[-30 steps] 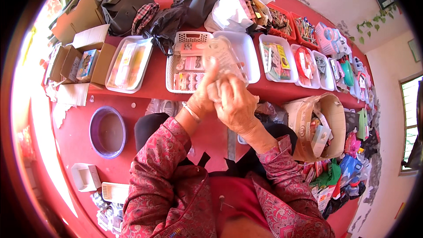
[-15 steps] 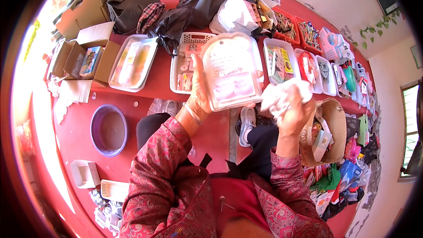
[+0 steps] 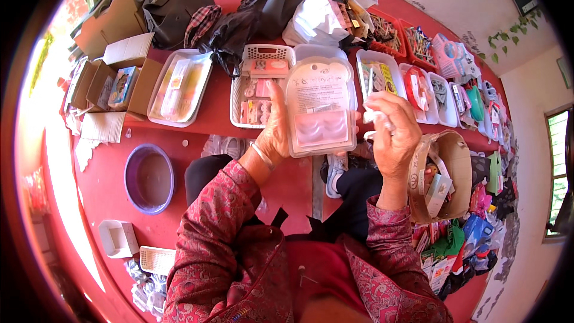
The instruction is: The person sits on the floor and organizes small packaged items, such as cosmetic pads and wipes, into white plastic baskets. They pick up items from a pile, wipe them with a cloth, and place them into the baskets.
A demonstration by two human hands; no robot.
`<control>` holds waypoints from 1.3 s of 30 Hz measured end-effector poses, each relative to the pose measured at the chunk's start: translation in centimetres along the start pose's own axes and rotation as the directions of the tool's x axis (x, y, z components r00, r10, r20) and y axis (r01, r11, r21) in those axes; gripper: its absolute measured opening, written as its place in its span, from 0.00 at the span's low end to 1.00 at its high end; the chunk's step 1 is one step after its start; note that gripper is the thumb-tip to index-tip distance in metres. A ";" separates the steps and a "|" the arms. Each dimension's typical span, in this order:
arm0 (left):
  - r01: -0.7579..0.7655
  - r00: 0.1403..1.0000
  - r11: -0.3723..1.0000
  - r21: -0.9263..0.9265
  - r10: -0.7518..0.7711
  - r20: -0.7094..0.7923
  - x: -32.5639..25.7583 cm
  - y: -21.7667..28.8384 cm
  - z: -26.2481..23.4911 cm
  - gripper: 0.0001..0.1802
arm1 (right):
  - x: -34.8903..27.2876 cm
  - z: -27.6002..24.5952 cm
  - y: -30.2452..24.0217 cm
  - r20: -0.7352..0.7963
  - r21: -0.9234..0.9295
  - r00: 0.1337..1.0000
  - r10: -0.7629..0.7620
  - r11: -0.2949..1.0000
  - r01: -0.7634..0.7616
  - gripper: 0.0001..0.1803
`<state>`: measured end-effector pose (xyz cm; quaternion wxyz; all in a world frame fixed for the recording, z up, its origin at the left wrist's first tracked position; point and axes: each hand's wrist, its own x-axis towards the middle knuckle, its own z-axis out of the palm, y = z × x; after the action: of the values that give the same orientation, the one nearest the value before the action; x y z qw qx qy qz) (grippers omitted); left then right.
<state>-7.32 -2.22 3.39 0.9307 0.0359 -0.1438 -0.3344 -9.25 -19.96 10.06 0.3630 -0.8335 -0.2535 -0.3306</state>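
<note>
Wiping seems best done lightly, with the clear package [image 3: 321,108] kept steady; it is clasped upright in the left hand [image 3: 275,127], thumb near one edge, fingers behind. A white cloth [image 3: 372,115] is bunched in the right hand's [image 3: 399,130] curled fingers, just beside it. Beyond, a white tray [image 3: 326,51] is partly blocked; a cardboard box [image 3: 458,173] stands rightward.

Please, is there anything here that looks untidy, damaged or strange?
Yes: at the right, beside the large cardboard box, a heap of bags and packets lies jumbled together, without visible order. Next to it, the wall looks damaged, with dark, rough patches.
</note>
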 end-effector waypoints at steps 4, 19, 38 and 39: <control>-0.035 0.987 0.967 0.251 0.073 -0.143 -0.1 -0.4 -0.6 0.54 | 0.4 0.8 -1.9 0.238 -0.141 0.971 -0.019 0.988 0.054 0.13; 0.103 0.992 0.995 0.000 -0.102 -0.078 -0.4 -1.5 0.0 0.54 | 1.1 0.9 -0.2 0.022 -0.126 0.990 0.141 0.982 -0.137 0.10; -0.153 0.975 0.988 -0.029 0.146 -0.167 -0.4 -0.3 -1.4 0.44 | -1.9 3.7 -2.2 0.384 -0.051 0.893 -0.236 0.960 0.275 0.12; -0.136 0.986 0.983 -0.124 0.122 -0.115 -0.4 -0.2 -1.4 0.44 | -1.7 2.5 -1.5 0.347 -0.235 0.938 -0.007 0.967 0.095 0.12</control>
<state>-7.34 -2.13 1.96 0.9572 -0.0169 -0.0732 -0.2796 -10.43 -17.40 8.15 0.1971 -0.9102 -0.2913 -0.2185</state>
